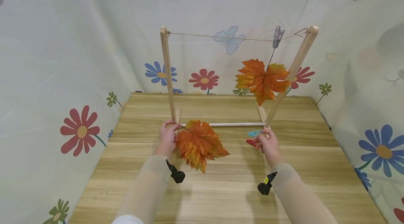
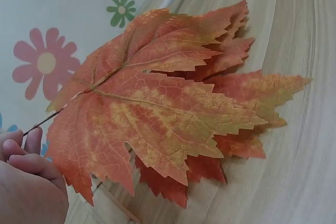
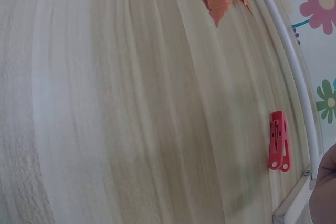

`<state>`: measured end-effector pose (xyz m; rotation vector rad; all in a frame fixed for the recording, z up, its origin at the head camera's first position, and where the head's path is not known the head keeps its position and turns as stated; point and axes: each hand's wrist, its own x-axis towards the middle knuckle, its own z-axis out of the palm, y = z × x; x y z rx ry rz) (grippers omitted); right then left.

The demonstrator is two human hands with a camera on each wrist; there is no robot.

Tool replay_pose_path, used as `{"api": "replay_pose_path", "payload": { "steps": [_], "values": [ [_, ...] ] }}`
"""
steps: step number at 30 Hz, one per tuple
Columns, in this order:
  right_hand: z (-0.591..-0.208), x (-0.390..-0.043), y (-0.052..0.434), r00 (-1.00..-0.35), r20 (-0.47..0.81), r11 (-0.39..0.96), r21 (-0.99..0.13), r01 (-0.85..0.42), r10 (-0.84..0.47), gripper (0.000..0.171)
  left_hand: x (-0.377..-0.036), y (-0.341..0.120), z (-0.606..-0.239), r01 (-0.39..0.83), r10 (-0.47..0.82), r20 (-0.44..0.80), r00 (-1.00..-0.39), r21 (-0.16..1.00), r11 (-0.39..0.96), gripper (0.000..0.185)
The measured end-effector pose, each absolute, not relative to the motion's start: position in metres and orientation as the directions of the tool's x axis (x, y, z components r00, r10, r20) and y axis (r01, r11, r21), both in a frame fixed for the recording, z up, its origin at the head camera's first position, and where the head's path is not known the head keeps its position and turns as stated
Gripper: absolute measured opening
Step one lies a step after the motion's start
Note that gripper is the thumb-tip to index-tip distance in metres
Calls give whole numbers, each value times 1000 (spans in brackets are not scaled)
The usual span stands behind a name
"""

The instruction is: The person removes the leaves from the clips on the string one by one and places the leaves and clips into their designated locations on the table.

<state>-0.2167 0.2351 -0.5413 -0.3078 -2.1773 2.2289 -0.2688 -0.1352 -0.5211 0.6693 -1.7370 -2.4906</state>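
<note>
My left hand [image 1: 170,127] pinches the thin stem of an orange maple leaf [image 1: 199,145] low over the wooden table [image 1: 221,185], by the left foot of a wooden frame [image 1: 167,73]. In the left wrist view the leaf [image 2: 157,108] fills the frame, more orange leaf edges show beneath it, and my fingers [image 2: 23,156] sit at the lower left. My right hand [image 1: 266,140] is at the frame's right foot and seems to pinch a blue clip [image 1: 254,133]. A red clip [image 1: 250,142] [image 3: 278,141] lies flat on the table beside it.
A string [image 1: 221,37] runs between the frame's two posts. A grey clip [image 1: 277,36] on it holds a second orange leaf [image 1: 263,80] by the stem. A white rod [image 1: 227,124] joins the frame's feet. Flower-print cloth walls [image 1: 79,129] close in the table.
</note>
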Motion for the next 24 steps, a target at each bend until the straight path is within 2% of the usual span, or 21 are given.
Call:
{"api": "replay_pose_path", "payload": {
  "steps": [5, 10, 17, 24],
  "values": [
    [-539, -210, 235, -967, -195, -5, -981, 196, 163, 28, -266, -142, -529, -238, -262, -354, -898, 890, -388, 24],
    [-557, -208, 240, -953, -242, 9, -969, 248, 180, 32, -263, -147, -535, -251, -248, -365, -897, 885, -393, 24],
    [-588, -209, 250, -972, -166, 6, -985, 170, 168, 33, -262, -151, -537, -255, -281, -372, -885, 890, -377, 29],
    [-571, -196, 245, -960, -222, 24, -973, 229, 172, 39, -260, -153, -538, -283, -293, -380, -878, 903, -322, 26]
  ]
}}
